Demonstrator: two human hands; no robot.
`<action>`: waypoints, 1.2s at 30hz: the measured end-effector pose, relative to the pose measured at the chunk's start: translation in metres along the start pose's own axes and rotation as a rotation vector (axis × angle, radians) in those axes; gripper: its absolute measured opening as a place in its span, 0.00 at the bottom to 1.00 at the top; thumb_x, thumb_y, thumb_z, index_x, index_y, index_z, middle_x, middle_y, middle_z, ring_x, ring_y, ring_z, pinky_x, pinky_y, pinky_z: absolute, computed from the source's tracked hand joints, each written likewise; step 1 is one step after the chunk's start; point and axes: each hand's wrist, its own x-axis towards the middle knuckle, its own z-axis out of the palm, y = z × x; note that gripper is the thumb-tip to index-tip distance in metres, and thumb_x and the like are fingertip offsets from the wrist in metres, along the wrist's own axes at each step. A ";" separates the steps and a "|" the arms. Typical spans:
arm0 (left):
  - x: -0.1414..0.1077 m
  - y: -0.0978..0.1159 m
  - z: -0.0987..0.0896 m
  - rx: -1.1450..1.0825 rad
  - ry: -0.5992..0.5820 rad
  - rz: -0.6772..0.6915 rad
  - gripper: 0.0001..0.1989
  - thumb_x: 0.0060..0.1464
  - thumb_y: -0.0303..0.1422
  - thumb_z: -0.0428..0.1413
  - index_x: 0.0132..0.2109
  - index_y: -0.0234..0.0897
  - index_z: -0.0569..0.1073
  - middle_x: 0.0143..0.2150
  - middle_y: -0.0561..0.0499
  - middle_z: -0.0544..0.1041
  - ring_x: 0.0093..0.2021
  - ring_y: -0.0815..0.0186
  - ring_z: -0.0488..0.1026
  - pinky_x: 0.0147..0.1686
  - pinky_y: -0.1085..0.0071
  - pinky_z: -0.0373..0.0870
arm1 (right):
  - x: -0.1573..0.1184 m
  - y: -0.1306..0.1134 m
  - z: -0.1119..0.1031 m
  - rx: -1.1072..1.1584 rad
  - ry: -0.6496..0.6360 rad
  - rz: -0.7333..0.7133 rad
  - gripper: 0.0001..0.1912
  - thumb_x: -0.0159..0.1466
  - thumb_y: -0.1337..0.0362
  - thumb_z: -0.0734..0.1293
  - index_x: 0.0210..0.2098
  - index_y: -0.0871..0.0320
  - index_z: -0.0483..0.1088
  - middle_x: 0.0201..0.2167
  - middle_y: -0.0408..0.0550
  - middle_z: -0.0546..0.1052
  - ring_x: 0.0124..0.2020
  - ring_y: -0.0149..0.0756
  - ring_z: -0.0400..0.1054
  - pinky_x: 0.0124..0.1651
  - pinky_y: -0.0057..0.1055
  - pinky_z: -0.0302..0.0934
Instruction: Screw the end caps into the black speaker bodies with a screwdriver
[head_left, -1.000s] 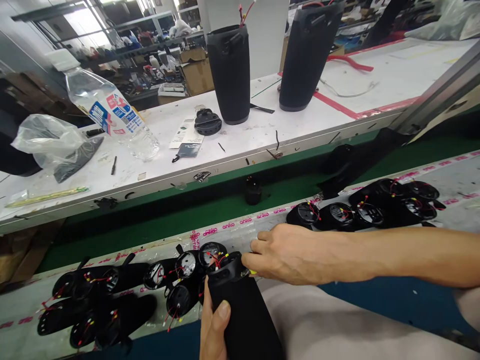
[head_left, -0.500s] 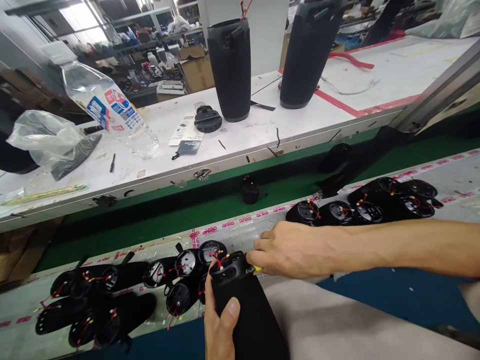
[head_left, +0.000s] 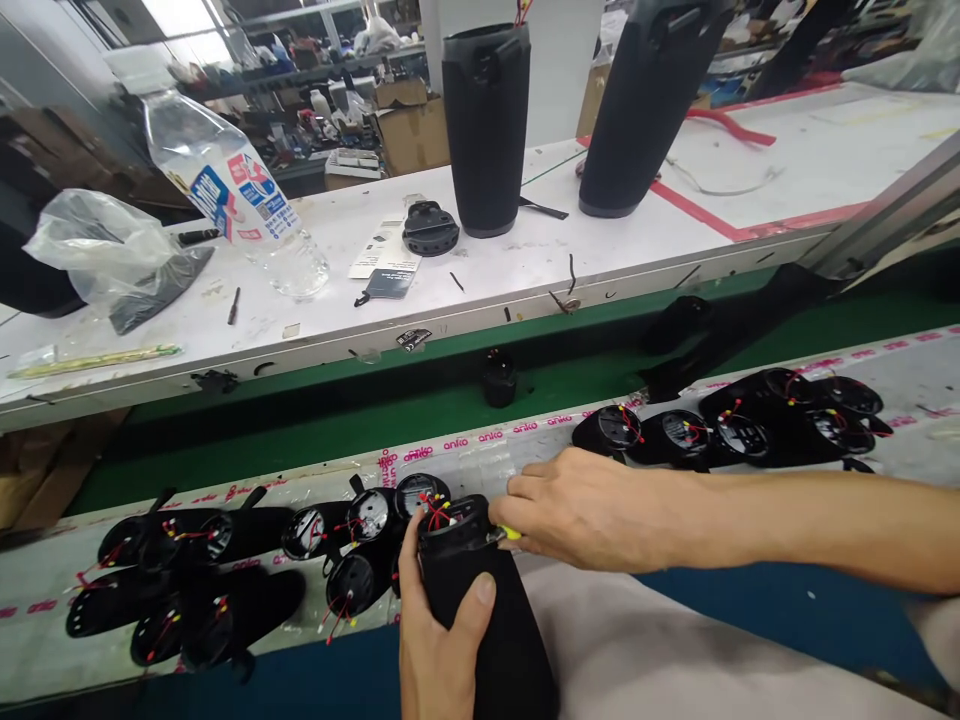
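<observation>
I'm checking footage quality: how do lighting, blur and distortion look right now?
Head view: glare washes out the upper-left window; the bottle leans, likely wide-angle distortion; the black cylinder in the left hand shows little surface detail; background clutter looks soft.

Even, fairly bright light; overhead source out of frame. Pale glow, washed out, at the window, upper left. White desk brightest; green strip below it shaded. Glints on bottle and plastic bag. Black cloth of held cylinder swallows detail. Background shelves soft. Wide-lens stretch toward edges.
</observation>
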 end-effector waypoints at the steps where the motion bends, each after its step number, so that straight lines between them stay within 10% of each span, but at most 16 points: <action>1: 0.000 0.001 0.000 0.039 0.005 0.010 0.47 0.54 0.50 0.69 0.77 0.50 0.64 0.74 0.42 0.74 0.76 0.41 0.67 0.77 0.43 0.55 | 0.002 0.000 0.000 -0.008 -0.003 -0.010 0.15 0.84 0.59 0.58 0.43 0.57 0.69 0.30 0.43 0.72 0.26 0.34 0.58 0.28 0.36 0.38; 20: -0.007 0.014 0.008 0.191 0.003 0.012 0.43 0.55 0.46 0.66 0.75 0.46 0.65 0.75 0.41 0.72 0.77 0.44 0.65 0.77 0.45 0.54 | 0.015 -0.005 -0.019 -0.089 -0.291 -0.046 0.11 0.82 0.65 0.60 0.45 0.59 0.72 0.30 0.42 0.74 0.20 0.34 0.45 0.22 0.37 0.39; 36: 0.003 -0.003 -0.002 0.054 -0.046 -0.027 0.37 0.61 0.53 0.66 0.71 0.49 0.69 0.69 0.42 0.77 0.69 0.44 0.74 0.70 0.48 0.66 | 0.024 0.005 -0.008 0.000 -0.309 -0.047 0.11 0.82 0.58 0.65 0.48 0.59 0.74 0.28 0.43 0.79 0.20 0.34 0.61 0.22 0.35 0.43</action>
